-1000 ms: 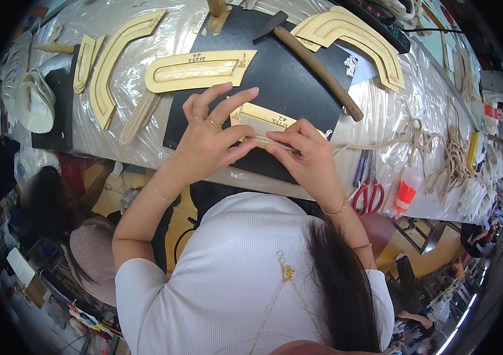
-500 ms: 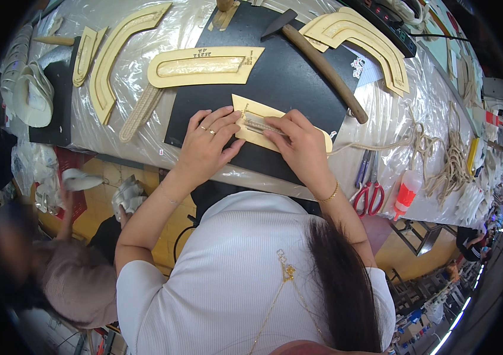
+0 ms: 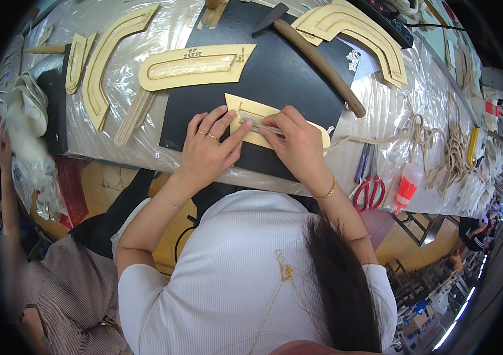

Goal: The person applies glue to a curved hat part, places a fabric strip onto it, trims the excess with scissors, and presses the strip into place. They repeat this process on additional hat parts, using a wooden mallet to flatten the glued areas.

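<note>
A pale yellow template (image 3: pixel 235 103) with a slot along its middle lies on the black mat in front of me. My right hand (image 3: pixel 300 141) pinches a thin beige cord (image 3: pixel 261 126) lying along the slot. From under that hand the cord runs out past the template's rounded right end. My left hand (image 3: pixel 209 145) rests over the template's left end, fingers stretched out, its index fingertip by the cord's end. What lies beneath my palms is hidden.
Beyond my hands lie a larger yellow template (image 3: pixel 195 66) and a hammer (image 3: pixel 316 65). Curved templates (image 3: pixel 100 77) flank the mat. To the right are red-handled scissors (image 3: pixel 370 192), a red-and-clear bottle (image 3: pixel 408 188) and tangled cord (image 3: pixel 455 142). Another person (image 3: pixel 74 290) is at the left.
My left index finger has moved onto the slot beside the cord. My right hand keeps its pinch, almost in place. The person at the left has reached toward the table's left end.
</note>
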`<state>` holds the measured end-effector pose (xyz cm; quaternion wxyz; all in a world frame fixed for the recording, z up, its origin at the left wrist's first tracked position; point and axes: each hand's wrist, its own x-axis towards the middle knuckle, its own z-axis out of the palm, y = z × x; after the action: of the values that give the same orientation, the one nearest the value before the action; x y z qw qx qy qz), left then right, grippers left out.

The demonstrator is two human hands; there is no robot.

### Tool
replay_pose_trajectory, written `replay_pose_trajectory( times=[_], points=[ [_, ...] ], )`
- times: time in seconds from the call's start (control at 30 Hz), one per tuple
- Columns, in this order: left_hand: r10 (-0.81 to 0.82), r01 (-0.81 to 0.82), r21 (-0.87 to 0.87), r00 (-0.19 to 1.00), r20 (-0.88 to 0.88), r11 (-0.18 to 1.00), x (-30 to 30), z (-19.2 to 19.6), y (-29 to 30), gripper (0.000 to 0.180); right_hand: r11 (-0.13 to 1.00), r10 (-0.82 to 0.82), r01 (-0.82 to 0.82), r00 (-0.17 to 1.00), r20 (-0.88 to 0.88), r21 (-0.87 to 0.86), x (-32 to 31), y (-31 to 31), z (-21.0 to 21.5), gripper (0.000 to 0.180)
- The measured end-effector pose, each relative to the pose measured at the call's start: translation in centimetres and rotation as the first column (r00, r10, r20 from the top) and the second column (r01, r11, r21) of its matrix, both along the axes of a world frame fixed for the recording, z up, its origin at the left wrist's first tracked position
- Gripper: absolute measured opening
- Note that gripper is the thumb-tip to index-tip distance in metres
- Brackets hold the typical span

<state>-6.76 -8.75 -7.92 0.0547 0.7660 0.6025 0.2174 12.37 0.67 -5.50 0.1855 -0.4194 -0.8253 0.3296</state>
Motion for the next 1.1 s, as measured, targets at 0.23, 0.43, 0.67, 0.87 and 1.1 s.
replay_pose_trajectory(
  times=[0.23, 0.43, 0.67, 0.87, 1.1],
  points=[
    [0.014, -0.015, -0.01, 0.999, -0.048, 1.0, 0.4, 0.4, 0.2, 0.053, 0.999, 0.005, -0.003, 1.0, -0.028, 0.038, 0.1, -0.1, -0.3, 0.013],
    [0.04, -0.047, -0.069, 0.995, -0.092, 0.997, 1.1, 1.8, 0.4, 0.05, 0.999, -0.018, 0.014, 0.996, -0.087, -0.048, 0.8, -0.4, 0.0, 0.012],
    [0.038, -0.056, -0.105, 0.986, -0.163, 0.993, 1.6, 2.6, 0.6, 0.047, 0.998, -0.059, 0.058, 0.991, -0.118, -0.01, 0.6, -0.8, -0.7, 0.008],
    [0.048, -0.066, -0.107, 0.986, -0.157, 0.992, 1.7, 2.7, 0.7, 0.048, 0.998, -0.055, 0.058, 0.993, -0.103, 0.023, 0.6, -0.8, -0.9, 0.008],
    [0.12, -0.12, 0.005, 0.993, 0.01, 0.993, 3.3, 2.1, -0.2, 0.054, 0.998, -0.04, 0.044, 0.996, -0.083, 0.052, 0.6, -0.8, -0.9, 0.009]
  ],
)
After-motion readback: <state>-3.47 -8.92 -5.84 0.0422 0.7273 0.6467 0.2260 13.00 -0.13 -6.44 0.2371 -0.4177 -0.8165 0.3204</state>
